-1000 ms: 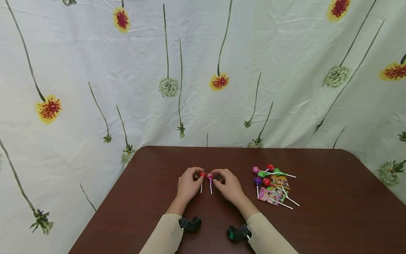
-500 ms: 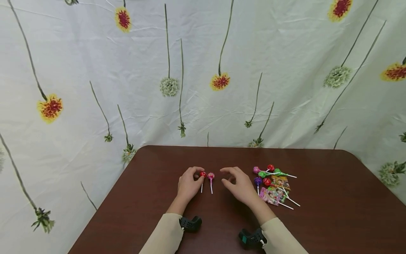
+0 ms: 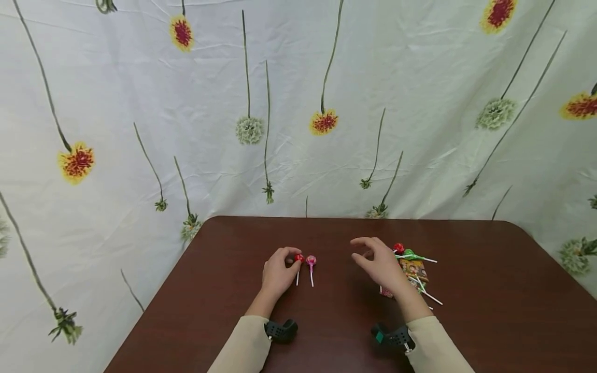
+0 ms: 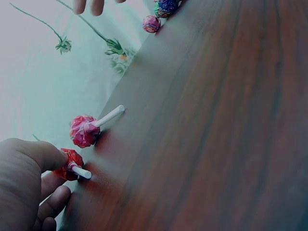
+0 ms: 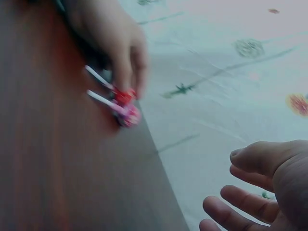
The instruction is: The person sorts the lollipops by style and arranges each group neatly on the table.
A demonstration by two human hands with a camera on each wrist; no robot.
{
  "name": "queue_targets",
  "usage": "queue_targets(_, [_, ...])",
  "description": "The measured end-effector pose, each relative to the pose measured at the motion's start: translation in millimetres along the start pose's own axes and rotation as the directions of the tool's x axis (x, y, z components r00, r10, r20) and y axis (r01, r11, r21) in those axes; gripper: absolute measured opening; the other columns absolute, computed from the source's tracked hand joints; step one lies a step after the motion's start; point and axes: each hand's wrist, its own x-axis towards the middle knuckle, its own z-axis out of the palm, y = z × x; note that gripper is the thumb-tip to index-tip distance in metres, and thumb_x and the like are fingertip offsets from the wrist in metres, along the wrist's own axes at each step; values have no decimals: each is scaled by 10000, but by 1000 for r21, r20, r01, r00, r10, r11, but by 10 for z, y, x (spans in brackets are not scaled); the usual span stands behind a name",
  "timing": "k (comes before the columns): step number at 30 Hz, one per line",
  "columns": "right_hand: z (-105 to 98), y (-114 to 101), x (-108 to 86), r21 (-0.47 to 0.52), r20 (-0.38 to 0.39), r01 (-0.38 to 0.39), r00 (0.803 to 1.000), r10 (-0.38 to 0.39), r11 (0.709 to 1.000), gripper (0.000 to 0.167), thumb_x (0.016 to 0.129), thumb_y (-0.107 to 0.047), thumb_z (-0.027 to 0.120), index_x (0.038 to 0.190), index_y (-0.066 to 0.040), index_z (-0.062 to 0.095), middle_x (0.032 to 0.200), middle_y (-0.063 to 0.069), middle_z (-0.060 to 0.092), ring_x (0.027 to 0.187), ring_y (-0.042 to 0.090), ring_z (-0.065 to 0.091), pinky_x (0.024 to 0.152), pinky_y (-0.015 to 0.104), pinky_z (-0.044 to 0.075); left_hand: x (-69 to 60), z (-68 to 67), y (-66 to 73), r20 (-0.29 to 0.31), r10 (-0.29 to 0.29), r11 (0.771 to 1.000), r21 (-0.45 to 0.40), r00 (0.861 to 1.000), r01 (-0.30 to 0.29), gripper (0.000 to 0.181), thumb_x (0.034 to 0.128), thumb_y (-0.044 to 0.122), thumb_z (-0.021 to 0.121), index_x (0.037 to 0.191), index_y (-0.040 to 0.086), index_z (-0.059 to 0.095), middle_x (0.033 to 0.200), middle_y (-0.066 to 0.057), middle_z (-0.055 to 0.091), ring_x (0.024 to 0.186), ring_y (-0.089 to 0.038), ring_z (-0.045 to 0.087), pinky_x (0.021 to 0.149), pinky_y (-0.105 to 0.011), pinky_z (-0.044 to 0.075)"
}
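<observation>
My left hand point(image 3: 277, 272) pinches the wrapped head of a red lollipop point(image 4: 72, 164) between thumb and fingers. The lollipop's white stick points toward me on the table. Just right of it lies a pink lollipop point(image 3: 311, 260), untouched, its stick nearly parallel. My right hand point(image 3: 383, 265) is in the air with thumb and fingers apart and nothing between them, as the right wrist view also shows. From the head it covers part of a pile of candy, where a red lollipop point(image 3: 398, 248), a green lollipop point(image 3: 409, 254) and a flat orange packet point(image 3: 414, 269) show.
The dark brown table point(image 3: 224, 311) has rounded far corners. Behind it hangs a white cloth point(image 3: 210, 103) printed with flowers. Black wrist cameras sit on both wrists. At the top of the left wrist view are another pink lollipop point(image 4: 151, 24) and a blue-purple one point(image 4: 168, 6).
My right hand has left the pink lollipop and moved right to the candy pile, now covering part of it. My left hand has stayed on the red lollipop.
</observation>
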Motion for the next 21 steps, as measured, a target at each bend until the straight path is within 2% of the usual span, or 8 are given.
queue_targets(5, [-157,81,11,13,6,-51,999,51,999,347,955,-164,659,1292,-88,633,1291,180,597,936,269,650,666,313,529,2,-12,-3,-1,-4,1000,5,1000,4,212,904,231,725,1115,253,722,1099,16,685,977,-178,648,845,-436,501])
queue_targets(10, [-240,169,9,23,32,-90,995,90,996,364,974,-172,627,1325,-80,607,1345,198,578,1117,394,645,731,359,561,-8,-33,8,-3,4,1000,10,1000,-4,218,899,227,729,1117,245,722,1092,14,689,968,-182,649,829,-432,503])
queue_targets(14, [-266,238,-14,17,55,-112,992,111,994,362,986,-174,608,1335,-78,602,1348,198,585,1174,439,617,709,351,565,-16,-25,7,3,0,1000,10,1000,0,216,903,230,725,1118,247,721,1095,19,688,966,-178,644,830,-429,495])
queue_targets(17, [-290,280,-33,-20,58,-113,992,115,993,336,984,-163,608,1307,-72,624,1316,189,616,1097,390,647,687,330,546,-13,-11,4,5,-7,1000,7,1000,7,213,907,237,721,1119,255,720,1102,21,688,971,-176,640,841,-426,496])
queue_targets(21, [-324,331,-51,-48,72,-132,988,136,990,307,981,-141,605,1275,-65,644,1279,177,652,857,233,673,642,315,514,-15,-5,5,6,0,1000,5,1000,0,214,905,225,720,1118,248,718,1102,12,687,971,-183,638,836,-435,500])
